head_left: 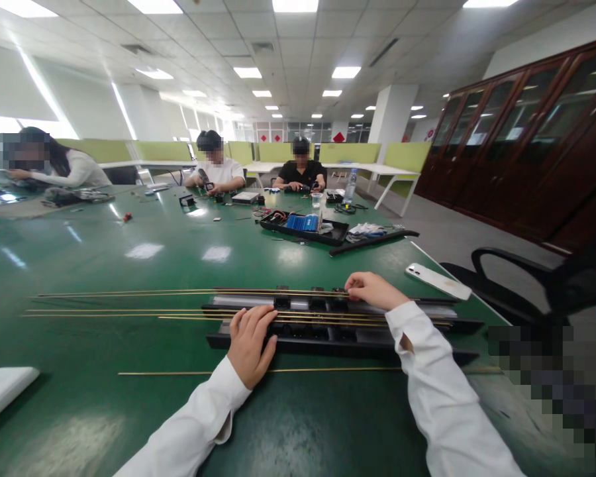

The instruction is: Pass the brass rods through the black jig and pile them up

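Left hand (251, 341) lies flat, fingers together, on a black socket-strip housing (328, 341) on the green counter (104, 258). Right hand (375, 290) pinches a brass rod (179, 292); pushed crooked, the long, thin rod could bend.

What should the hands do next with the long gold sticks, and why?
Probably slide the brass rod under the right hand rightward along the far black strip: its long left end juts well past the strip, and the left hand rests on the near black strip.
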`<action>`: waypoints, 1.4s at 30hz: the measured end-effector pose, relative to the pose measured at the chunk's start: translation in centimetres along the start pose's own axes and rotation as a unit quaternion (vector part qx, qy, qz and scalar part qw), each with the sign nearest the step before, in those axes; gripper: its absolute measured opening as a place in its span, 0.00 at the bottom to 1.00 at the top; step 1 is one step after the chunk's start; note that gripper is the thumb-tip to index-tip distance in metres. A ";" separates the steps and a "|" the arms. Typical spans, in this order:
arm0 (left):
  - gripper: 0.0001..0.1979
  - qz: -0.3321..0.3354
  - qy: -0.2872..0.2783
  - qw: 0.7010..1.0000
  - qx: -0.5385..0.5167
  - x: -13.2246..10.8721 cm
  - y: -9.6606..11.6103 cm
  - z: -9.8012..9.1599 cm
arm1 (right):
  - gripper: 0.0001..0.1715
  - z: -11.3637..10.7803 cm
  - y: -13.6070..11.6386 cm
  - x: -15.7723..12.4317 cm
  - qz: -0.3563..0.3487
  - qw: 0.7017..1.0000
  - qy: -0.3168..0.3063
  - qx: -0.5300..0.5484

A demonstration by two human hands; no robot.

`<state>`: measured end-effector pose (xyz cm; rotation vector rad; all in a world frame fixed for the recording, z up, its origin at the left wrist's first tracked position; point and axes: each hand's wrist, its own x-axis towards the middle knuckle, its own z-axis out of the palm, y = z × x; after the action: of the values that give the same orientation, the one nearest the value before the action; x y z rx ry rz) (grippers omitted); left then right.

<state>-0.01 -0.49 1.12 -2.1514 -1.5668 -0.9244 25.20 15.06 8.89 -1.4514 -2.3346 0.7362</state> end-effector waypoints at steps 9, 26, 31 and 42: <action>0.18 -0.013 -0.021 1.000 0.005 0.0 0.5 -0.4 | 0.06 1.1 -0.6 0.5 0.024 0.998 0.053 -0.039; 0.18 0.000 -0.013 1.000 0.008 -0.1 0.1 0.0 | 0.04 1.2 0.8 1.0 0.045 0.994 0.046 0.083; 0.19 0.005 -0.010 1.000 0.012 -0.1 0.0 0.1 | 0.06 1.0 0.7 0.9 0.049 0.993 0.039 0.099; 0.18 0.002 -0.010 1.000 0.014 0.0 0.2 0.0 | 0.07 0.4 1.6 0.7 0.056 0.991 0.027 0.116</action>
<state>0.15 -0.55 1.13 -2.1506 -1.5758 -0.8778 25.84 16.17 7.68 -1.4863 -2.0630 0.9506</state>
